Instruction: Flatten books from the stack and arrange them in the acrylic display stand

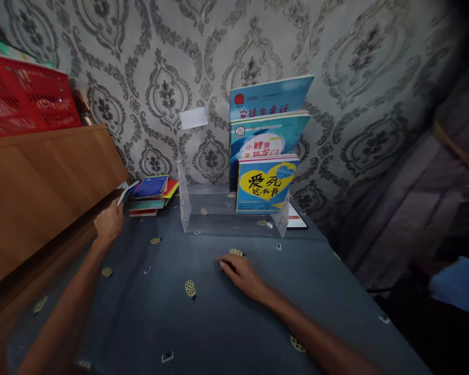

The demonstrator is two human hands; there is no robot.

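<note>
At the far left, my left hand [110, 221] is closed on a thin book [127, 192], seen nearly edge-on and tilted. That book is next to a stack of books [150, 188] with a blue one on top. Over the table's middle, my right hand [240, 273] has its fingers loosely extended and holds nothing. Beyond it stands a clear acrylic book rack [183, 205]. Its right side carries a blue and yellow book [266, 203] in front, a teal book [240, 136] behind, and a taller blue book [271, 94] at the back.
A dark blue cloth with pineapple prints [211, 323] covers the table. A wooden panel [42, 198] borders the left, with a red basket [31, 99] on top. A white card [193, 118] appears above the rack's left side. A flat white item [297, 217] lies right of the rack.
</note>
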